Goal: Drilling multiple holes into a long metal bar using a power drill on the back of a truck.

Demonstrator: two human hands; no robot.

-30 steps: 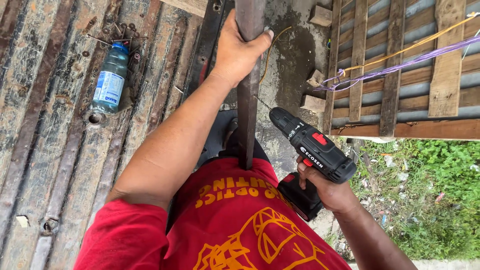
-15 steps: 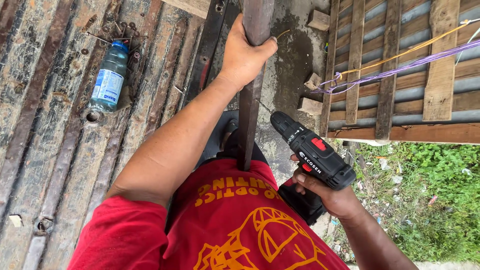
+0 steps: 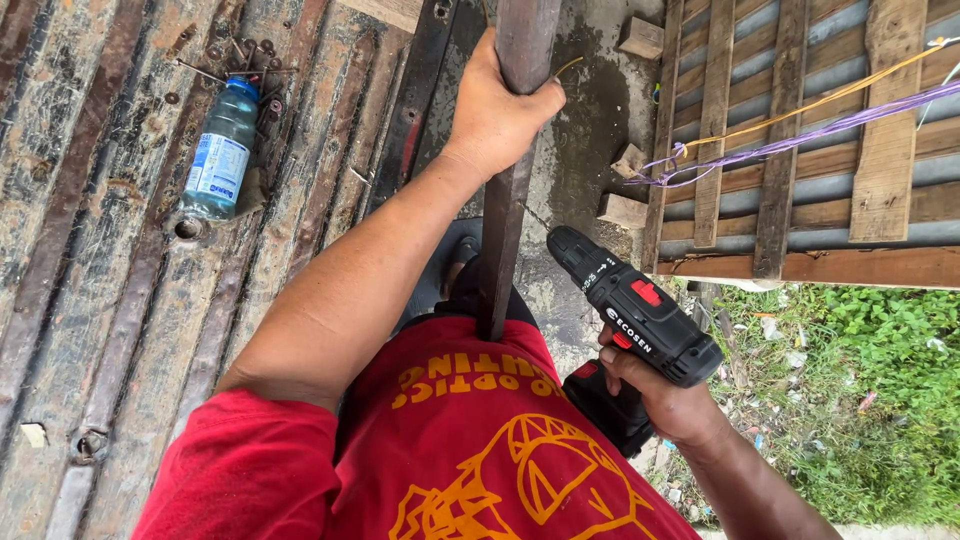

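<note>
- Left hand (image 3: 497, 105): fingers wrapped tight around a dark metal bar (image 3: 508, 200), thumb pressed against its right face. The forearm runs down toward a red shirt (image 3: 450, 450) with yellow print.
- Bar: stands nearly upright at top centre of the view; its lower end drops out of sight behind the shirt's edge, beside a dark shoe (image 3: 450, 270).
- Right hand (image 3: 665, 400): fingers curled around the grip of a black cordless drill (image 3: 630, 310) with red trim; the fingertips are hidden behind the grip.
- Drill: sits low and right of the bar, nose pointing up and left, its thin bit (image 3: 535, 217) reaching toward the bar's right side. Whether the tip touches the bar cannot be told.
- Floor (image 3: 110, 300): ribbed, rusty metal sheet, worn and streaked with dirt, filling the left half of the view. A clear plastic bottle (image 3: 220, 150) with a blue cap lies on it, well apart from the hands, with loose screws (image 3: 255, 60) just above it.
- Centre strip: dark, damp concrete (image 3: 590, 130) bearing small wood blocks (image 3: 640, 38).
- Right side: a slatted wooden frame (image 3: 800, 130) over corrugated sheet, crossed by purple cord (image 3: 800, 140) and yellow cord (image 3: 850, 85).
- Lower right: grass (image 3: 870, 400) strewn with litter, below the frame's edge.
</note>
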